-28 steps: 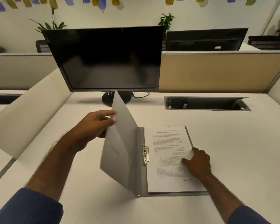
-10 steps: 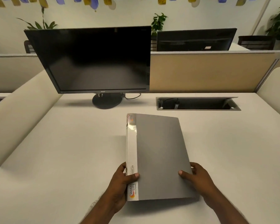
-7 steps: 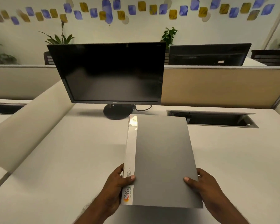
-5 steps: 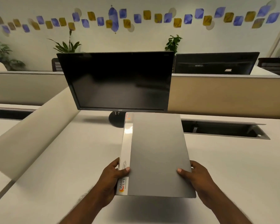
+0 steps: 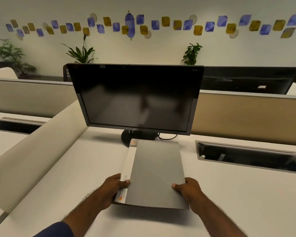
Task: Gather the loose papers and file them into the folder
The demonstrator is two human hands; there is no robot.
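The grey folder [image 5: 155, 171] is closed, with a white labelled strip along its left edge. It is held a little above the white desk [image 5: 67, 177], its far end reaching toward the monitor's foot. My left hand [image 5: 112, 189] grips its near left edge, thumb on the white strip. At the near right edge my right hand [image 5: 186, 189] holds it, thumb on the cover. The papers are hidden inside the shut cover; no loose sheets are in view.
A dark monitor [image 5: 135, 98] on a round black foot [image 5: 126, 138] stands just beyond the folder. An open cable hatch [image 5: 246, 157] is sunk into the desk at the right. Low partition panels [image 5: 243, 117] close off the back and left.
The cover was swung shut over the papers. Both hands then took the closed folder by its near edge, lifted it off the desk and carried it forward toward the monitor.
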